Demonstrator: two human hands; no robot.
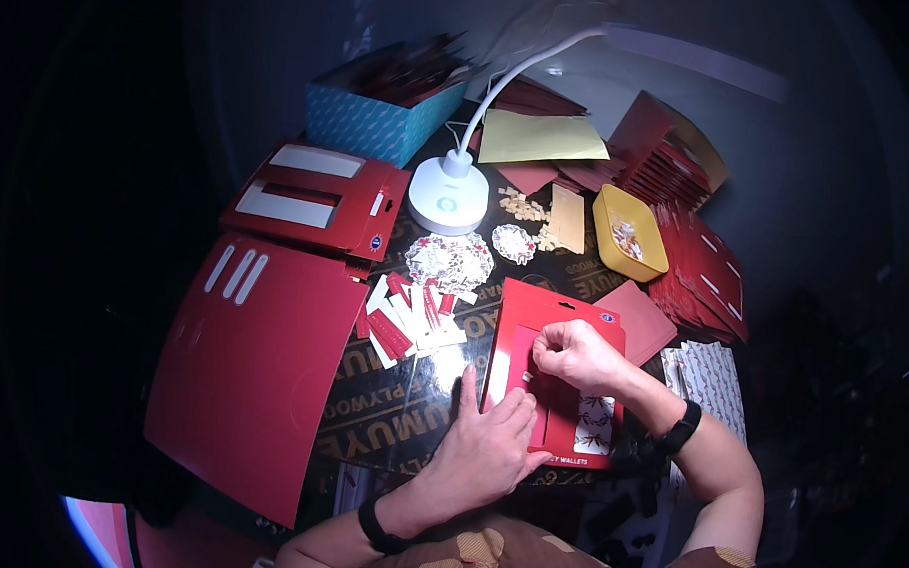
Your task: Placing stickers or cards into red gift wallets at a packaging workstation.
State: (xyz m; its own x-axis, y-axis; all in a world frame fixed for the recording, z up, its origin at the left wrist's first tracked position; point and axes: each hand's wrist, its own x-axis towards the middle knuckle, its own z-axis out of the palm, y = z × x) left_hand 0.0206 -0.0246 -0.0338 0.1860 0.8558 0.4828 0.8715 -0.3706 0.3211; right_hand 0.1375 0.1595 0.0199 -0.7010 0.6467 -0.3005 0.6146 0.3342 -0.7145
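A red cardboard wallet pack lies in front of me, with a hang hole at its far edge. A strip printed with a bow-like pattern shows at its right side, and a white panel at its left. My left hand rests with fingers stretched out across the pack's left edge. Close to those fingertips sits a tiny pale piece. Over the pack's middle, my right hand is closed in a pinch; whatever its fingertips hold is hidden.
Loose red and white strips and patterned round cutouts lie left of the pack. Behind stand a white lamp, a blue box and a yellow tray. Red folders cover the left side; red packs the right.
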